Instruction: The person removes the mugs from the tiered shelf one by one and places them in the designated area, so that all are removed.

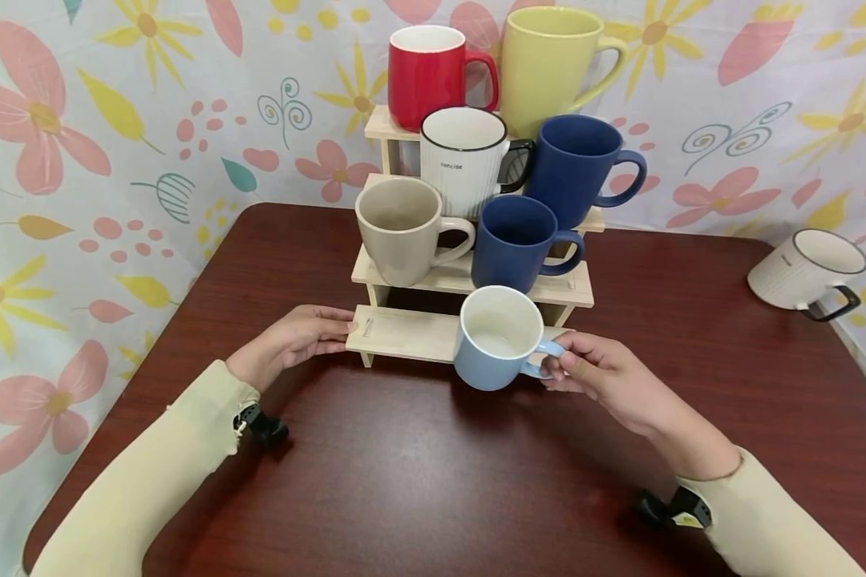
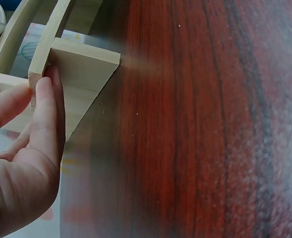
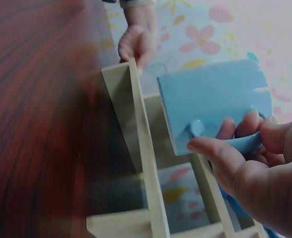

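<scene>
A light blue mug (image 1: pixel 492 344) hangs just over the front right part of the wooden rack's lowest shelf (image 1: pixel 411 335). My right hand (image 1: pixel 599 373) pinches its handle; the right wrist view shows thumb and fingers around the handle of the blue mug (image 3: pixel 215 104). With thumb and fingers, my left hand (image 1: pixel 296 340) grips the left end of the lowest shelf, seen closely in the left wrist view, where the hand (image 2: pixel 31 134) holds the board's edge (image 2: pixel 49 49). Whether the mug's base touches the shelf I cannot tell.
On the upper tiers stand a beige mug (image 1: pixel 402 240), a small blue mug (image 1: pixel 512 256), a white mug (image 1: pixel 458 172), a larger blue mug (image 1: pixel 570 172), a red mug (image 1: pixel 424 84) and a yellow mug (image 1: pixel 544 72). Another white mug (image 1: pixel 790 272) lies tilted at the far right.
</scene>
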